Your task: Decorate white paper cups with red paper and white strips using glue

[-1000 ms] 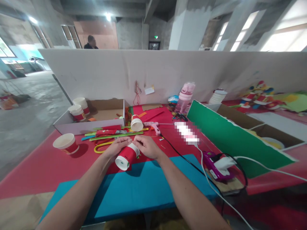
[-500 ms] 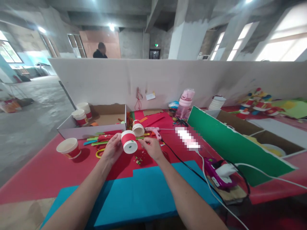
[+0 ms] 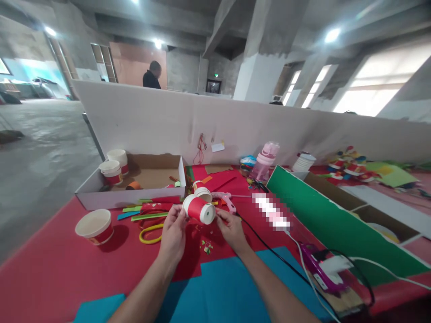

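Note:
My left hand [image 3: 174, 231] grips a white paper cup [image 3: 197, 209] with a red band, its fingers near the rim end. The cup lies tilted on its side in the air, with its base turned to the right and a small green mark on it. My right hand [image 3: 231, 228] is closed in a pinch close by the base; what its fingertips hold, if anything, is too small to make out. Just behind the cup are stacked paper cups [image 3: 204, 194] and a pink glue gun [image 3: 228, 200]. Small green and white scraps [image 3: 206, 247] lie below it on the red table cover.
A wide paper cup [image 3: 95, 226] stands at left, near yellow-handled scissors [image 3: 150, 235] and coloured strips [image 3: 148, 217]. Behind is a white box [image 3: 134, 197] holding cups. At right stand a green-sided box [image 3: 323, 220] and a purple power strip [image 3: 319, 269] with cables. Blue sheets [image 3: 232, 287] cover the front.
The cup has turned from base towards me to lying sideways, base to the right. Both hands keep close to it, and my view has shifted slightly.

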`<state>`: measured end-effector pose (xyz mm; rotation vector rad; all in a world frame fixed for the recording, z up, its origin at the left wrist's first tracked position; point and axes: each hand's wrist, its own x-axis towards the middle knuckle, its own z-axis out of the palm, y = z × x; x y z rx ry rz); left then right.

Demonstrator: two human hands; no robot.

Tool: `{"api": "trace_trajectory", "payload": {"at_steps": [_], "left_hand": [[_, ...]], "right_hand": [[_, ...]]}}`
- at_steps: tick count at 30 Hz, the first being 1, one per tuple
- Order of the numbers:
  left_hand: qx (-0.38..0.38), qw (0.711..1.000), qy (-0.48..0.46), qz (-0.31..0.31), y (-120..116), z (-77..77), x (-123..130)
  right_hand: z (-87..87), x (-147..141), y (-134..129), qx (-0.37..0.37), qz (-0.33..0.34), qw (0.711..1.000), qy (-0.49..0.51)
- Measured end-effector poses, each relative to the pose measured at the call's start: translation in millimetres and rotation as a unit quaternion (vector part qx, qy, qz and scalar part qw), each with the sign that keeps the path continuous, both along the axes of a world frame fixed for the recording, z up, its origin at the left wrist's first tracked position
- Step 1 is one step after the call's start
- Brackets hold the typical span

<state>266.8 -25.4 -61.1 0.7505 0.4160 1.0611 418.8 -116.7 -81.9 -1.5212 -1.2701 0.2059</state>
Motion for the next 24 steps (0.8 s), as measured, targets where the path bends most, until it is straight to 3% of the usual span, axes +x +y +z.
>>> {"api": "trace_trajectory", "payload": {"at_steps": [3, 7, 10, 13, 17, 19, 22, 24], "left_hand": [[0.0, 1.0, 0.007, 0.008, -4, -2.6, 2], [0.011, 0.999, 0.04, -0.016, -10, -11.2, 4], [0.065, 0.993, 0.094, -0.038, -16, -18.8, 4], [0.143, 0.979, 0.132, -0.053, -22, -22.8, 4], [0.23, 0.959, 0.15, -0.076, -27, -18.2, 6], [0.264, 0.946, 0.162, -0.096, -27, -13.1, 5], [0.304, 0.924, 0.194, -0.128, -20, -5.5, -3], [0.312, 0.913, 0.238, -0.111, -13, -0.2, -8]], "right_hand": [[-2.6, 4, 2, -0.032, -0.004, 0.995, 0.09], [5.0, 6, 3, -0.011, 0.045, 0.984, 0.173], [11.7, -1, 7, 0.009, 0.09, 0.974, 0.209], [10.7, -14, 13, 0.06, 0.086, 0.94, 0.324], [3.1, -29, 16, 0.069, 0.106, 0.878, 0.462], [2.6, -31, 14, 0.066, 0.113, 0.86, 0.494], [6.4, -26, 10, 0.097, 0.094, 0.859, 0.493], [8.2, -22, 8, 0.115, 0.081, 0.875, 0.464]]}}
